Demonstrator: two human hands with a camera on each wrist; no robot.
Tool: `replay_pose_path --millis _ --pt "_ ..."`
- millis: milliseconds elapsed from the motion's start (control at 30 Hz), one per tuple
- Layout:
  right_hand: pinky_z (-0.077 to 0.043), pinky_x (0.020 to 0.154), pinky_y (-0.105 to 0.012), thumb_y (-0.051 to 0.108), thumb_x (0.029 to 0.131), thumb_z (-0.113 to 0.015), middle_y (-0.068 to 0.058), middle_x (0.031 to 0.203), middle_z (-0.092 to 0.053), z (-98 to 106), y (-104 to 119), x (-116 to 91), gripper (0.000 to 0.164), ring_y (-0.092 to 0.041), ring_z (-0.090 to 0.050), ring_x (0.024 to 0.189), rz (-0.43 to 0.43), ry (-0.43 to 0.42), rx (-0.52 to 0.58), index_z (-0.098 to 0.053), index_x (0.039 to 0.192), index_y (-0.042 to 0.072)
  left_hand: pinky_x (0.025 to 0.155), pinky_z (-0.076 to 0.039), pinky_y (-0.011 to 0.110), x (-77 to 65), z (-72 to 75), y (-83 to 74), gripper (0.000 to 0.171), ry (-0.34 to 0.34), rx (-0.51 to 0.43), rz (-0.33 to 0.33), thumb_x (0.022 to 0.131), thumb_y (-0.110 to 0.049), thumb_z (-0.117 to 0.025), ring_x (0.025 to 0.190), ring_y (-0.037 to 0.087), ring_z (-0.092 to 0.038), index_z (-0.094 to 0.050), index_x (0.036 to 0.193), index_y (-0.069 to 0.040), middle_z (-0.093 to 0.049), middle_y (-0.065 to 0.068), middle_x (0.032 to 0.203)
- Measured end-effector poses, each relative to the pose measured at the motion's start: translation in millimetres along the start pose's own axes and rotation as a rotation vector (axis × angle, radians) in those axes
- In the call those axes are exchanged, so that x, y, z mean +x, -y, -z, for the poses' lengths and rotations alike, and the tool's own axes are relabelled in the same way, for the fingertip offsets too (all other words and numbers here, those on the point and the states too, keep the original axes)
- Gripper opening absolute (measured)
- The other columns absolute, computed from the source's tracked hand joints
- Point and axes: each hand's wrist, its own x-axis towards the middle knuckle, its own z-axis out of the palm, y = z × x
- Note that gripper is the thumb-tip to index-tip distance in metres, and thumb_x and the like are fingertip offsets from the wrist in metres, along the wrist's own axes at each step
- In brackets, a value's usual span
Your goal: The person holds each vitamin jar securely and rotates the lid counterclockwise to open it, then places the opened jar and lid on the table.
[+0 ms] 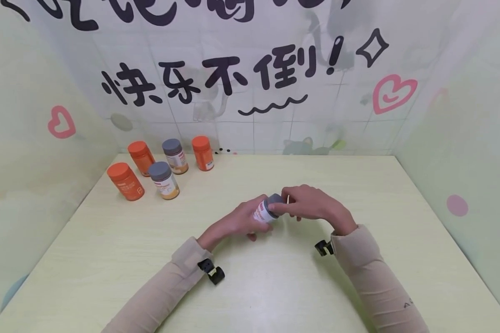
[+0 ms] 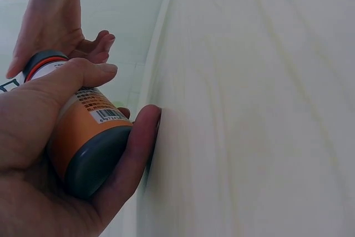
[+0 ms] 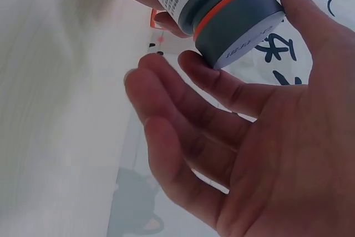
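Note:
My left hand (image 1: 245,218) grips a supplement bottle (image 1: 263,213) around its body, holding it tilted above the table. The label is white and orange with a barcode, and the bottle's dark base (image 2: 99,162) shows in the left wrist view. My right hand (image 1: 314,204) pinches the grey cap (image 3: 236,26) between thumb and index finger. The other fingers (image 3: 166,154) of that hand are bent loosely, off the bottle. An orange-red ring (image 3: 224,9) runs around the cap in the right wrist view.
At the table's back left stand several bottles: an orange bottle (image 1: 127,182) in front, a grey-capped bottle (image 1: 165,185) beside it, and others behind, including an orange one (image 1: 203,155). Printed walls enclose the pale table (image 1: 250,286) at the back and sides.

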Motion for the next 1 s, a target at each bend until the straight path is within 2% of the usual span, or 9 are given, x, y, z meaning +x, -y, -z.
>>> replay_pose_path --millis 200,300,433,567,667,867,1000 --pt "-0.054 0.067 -0.033 0.050 0.093 -0.069 -0.008 0.097 -0.074 2.8 -0.9 -1.2 0.044 -0.028 -0.073 0.073 0.070 0.041 0.036 -0.060 0.120 0.016 0.053 -0.062 0.039 0.7 -0.5 0.1 0.047 0.000 0.000 0.003 0.087 -0.012 -0.078 0.072 0.020 -0.064 -0.051 0.125 -0.015 -0.062 0.011 0.101" --pt "-0.055 0.068 -0.034 0.048 0.094 -0.069 -0.011 0.099 -0.074 3.9 -0.2 -1.9 0.046 -0.030 -0.073 0.074 0.085 0.060 0.066 -0.057 0.126 0.017 0.053 -0.061 0.038 0.7 -0.4 0.3 0.047 -0.002 0.002 0.008 0.087 -0.013 -0.078 0.072 0.020 -0.064 -0.051 0.126 -0.015 -0.062 0.011 0.101" --pt "-0.055 0.067 -0.035 0.056 0.096 -0.064 -0.010 0.101 -0.074 2.6 1.5 -1.2 0.045 -0.028 -0.073 0.075 0.042 0.033 0.069 -0.059 0.121 0.020 0.053 -0.061 0.038 0.5 -0.4 0.0 0.047 -0.001 0.003 0.008 0.088 -0.013 -0.077 0.071 0.020 -0.064 -0.051 0.126 -0.014 -0.062 0.011 0.102" --pt "-0.052 0.063 -0.035 0.069 0.094 -0.056 -0.007 0.088 -0.073 0.2 0.5 -0.1 0.054 -0.027 -0.071 0.072 -0.025 0.000 -0.003 -0.065 0.106 0.018 0.053 -0.061 0.038 0.5 -0.6 0.6 0.047 -0.001 0.007 0.003 0.088 -0.012 -0.077 0.073 0.020 -0.064 -0.051 0.127 -0.015 -0.062 0.011 0.103" --pt "-0.050 0.062 -0.035 0.072 0.093 -0.054 -0.006 0.080 -0.071 0.0 -0.5 0.0 0.058 -0.029 -0.070 0.070 -0.038 -0.001 -0.033 -0.067 0.098 0.016 0.053 -0.061 0.038 0.5 -0.7 0.8 0.046 -0.003 0.012 0.000 0.088 -0.013 -0.077 0.074 0.020 -0.064 -0.051 0.126 -0.015 -0.062 0.011 0.103" --pt "-0.054 0.063 -0.034 0.060 0.093 -0.064 -0.005 0.086 -0.072 0.8 -0.7 0.6 0.044 -0.026 -0.071 0.071 0.017 0.004 0.004 -0.064 0.106 0.017 0.053 -0.061 0.038 -0.6 -0.7 -0.5 0.045 -0.002 0.010 0.006 0.088 -0.013 -0.077 0.074 0.021 -0.065 -0.051 0.125 -0.015 -0.062 0.011 0.101" --pt "-0.055 0.064 -0.034 0.052 0.093 -0.069 -0.006 0.094 -0.073 0.3 -0.1 1.2 0.043 -0.028 -0.072 0.072 0.067 0.004 0.041 -0.062 0.115 0.016 0.053 -0.061 0.038 -0.6 -0.6 -0.1 0.046 -0.002 0.007 0.010 0.088 -0.013 -0.078 0.074 0.021 -0.065 -0.051 0.125 -0.015 -0.062 0.011 0.102"
